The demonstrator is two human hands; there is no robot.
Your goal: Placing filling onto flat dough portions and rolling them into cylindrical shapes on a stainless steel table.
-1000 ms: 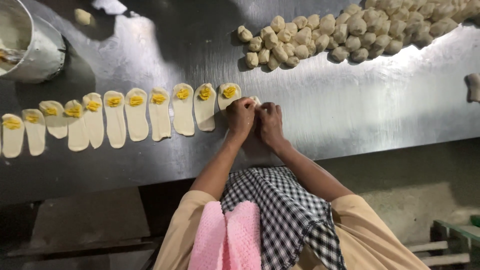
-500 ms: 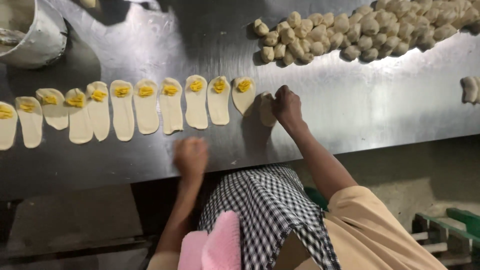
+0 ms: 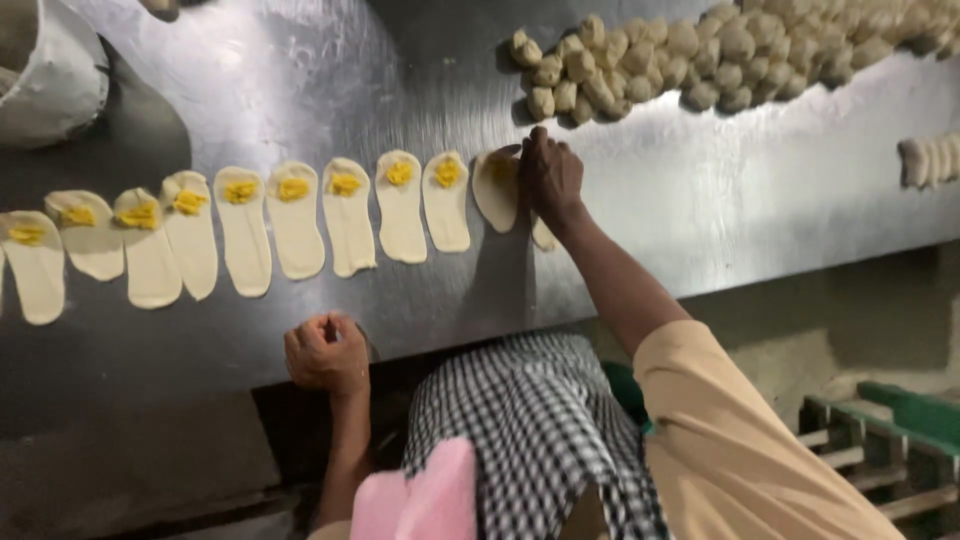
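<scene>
My right hand [image 3: 548,175] pressed on the last dough strip [image 3: 497,188], hiding its filling. My left hand [image 3: 326,352] sat fisted at the table [image 3: 700,200] edge; I couldn't tell if it held anything.

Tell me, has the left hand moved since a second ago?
Yes. The left hand has pulled back from the end of the row of filled dough strips, where it worked beside the right hand, to the near edge of the steel table.

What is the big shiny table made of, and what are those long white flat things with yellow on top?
The table looks like bare steel: grey, smooth, with bright glare streaks. The flat strips look like soft raw dough: pale, matte, with rounded uneven edges. The yellow dabs seem a crumbly filling; what kind can't be told. The right hand touches the last strip.
</scene>
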